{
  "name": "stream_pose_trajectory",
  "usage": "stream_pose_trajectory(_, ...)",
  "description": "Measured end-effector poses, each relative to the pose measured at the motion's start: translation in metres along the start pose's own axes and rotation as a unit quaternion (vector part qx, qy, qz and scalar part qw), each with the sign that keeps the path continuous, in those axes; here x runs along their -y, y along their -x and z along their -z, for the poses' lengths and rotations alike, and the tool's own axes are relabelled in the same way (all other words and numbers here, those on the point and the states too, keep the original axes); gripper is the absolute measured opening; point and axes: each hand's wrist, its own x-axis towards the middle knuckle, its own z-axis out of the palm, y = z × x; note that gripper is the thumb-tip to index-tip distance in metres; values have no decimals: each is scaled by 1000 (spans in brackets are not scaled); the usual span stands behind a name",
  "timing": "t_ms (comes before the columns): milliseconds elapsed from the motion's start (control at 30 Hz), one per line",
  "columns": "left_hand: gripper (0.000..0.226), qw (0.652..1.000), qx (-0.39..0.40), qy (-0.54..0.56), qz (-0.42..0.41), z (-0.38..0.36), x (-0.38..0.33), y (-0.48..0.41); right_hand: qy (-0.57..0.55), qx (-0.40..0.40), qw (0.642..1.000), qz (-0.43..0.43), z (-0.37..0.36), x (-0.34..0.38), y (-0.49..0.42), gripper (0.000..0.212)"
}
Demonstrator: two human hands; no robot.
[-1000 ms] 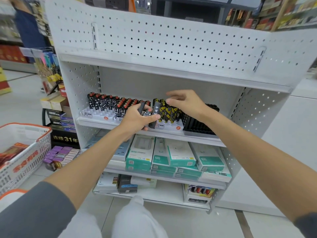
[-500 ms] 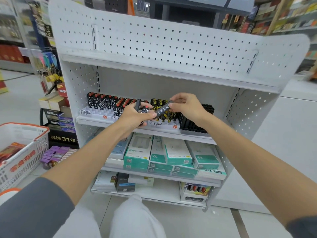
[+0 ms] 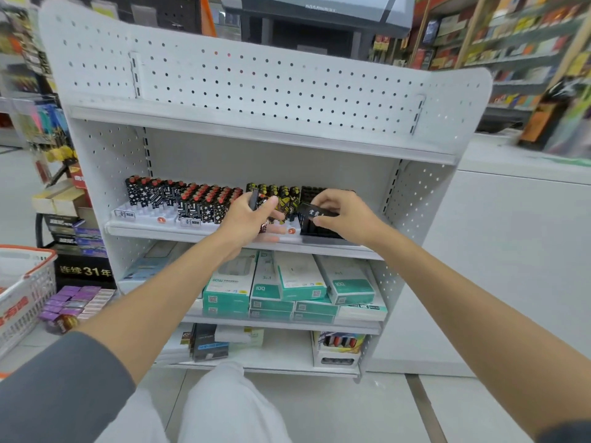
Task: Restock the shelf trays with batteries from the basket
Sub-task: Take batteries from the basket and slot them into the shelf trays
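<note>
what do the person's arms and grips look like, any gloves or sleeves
Both grips are bare hands: the left grip and right grip show no gloves or rings, and no watch on either wrist. The forearms are uncovered. A dark grey left sleeve and a matching right sleeve end near the elbows, at the frame's lower corners.

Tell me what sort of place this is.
Most likely a retail shop: a white pegboard shelf unit carrying product trays, stacked boxed goods on the shelf below, and a shopping basket at the left.
</note>
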Motion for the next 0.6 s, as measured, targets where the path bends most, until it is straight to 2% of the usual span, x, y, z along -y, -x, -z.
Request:
stream_pose_trajectory(100,23,996,-2,-83,-14,-9,0,-1,-41,-13,999,-25,7,-9,8,19)
stream_pose_trajectory(200,20,994,1,-101,-29,-19,1,-7,-79,-31,995,-53,12,-18,10,15)
stream_pose_trajectory(333,10,989,4,-141,-34,-31,3,-16,-65,-112,989,-75,22,-30,8,14)
stream_pose_trajectory(500,19,985,9,-163,-57,-39,4,-21,-62,-198,972,-113,30,-50,5,14)
stream_pose_trajectory(600,12,982,1,-169,-78,-40,7,-23,-95,-204,969,-104,21,-47,7,37)
